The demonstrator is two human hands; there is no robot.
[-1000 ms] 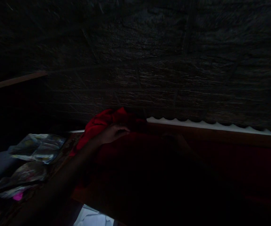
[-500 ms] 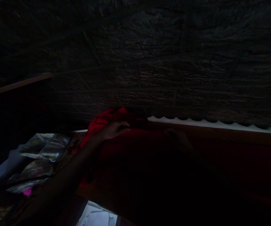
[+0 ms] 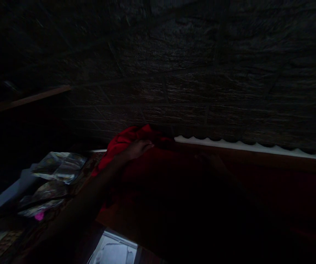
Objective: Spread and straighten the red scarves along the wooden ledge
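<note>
The scene is very dark. My left hand reaches forward and lies on a bunched red cloth heaped against the wall, with its fingers stretched flat over the cloth. The red cloth spreads out to the right over a dark surface. My right hand is only a faint dark shape further right over the same surface, and its fingers cannot be made out.
A dark brick-patterned wall fills the back, with a white scalloped strip along its foot. Crinkled plastic packets and a small pink thing lie at the left. A white sheet shows at the bottom. A wooden ledge runs at upper left.
The view has shifted, so everything sits slightly further right. My left hand's fingers have gone from curled on the red cloth to lying flatter on it.
</note>
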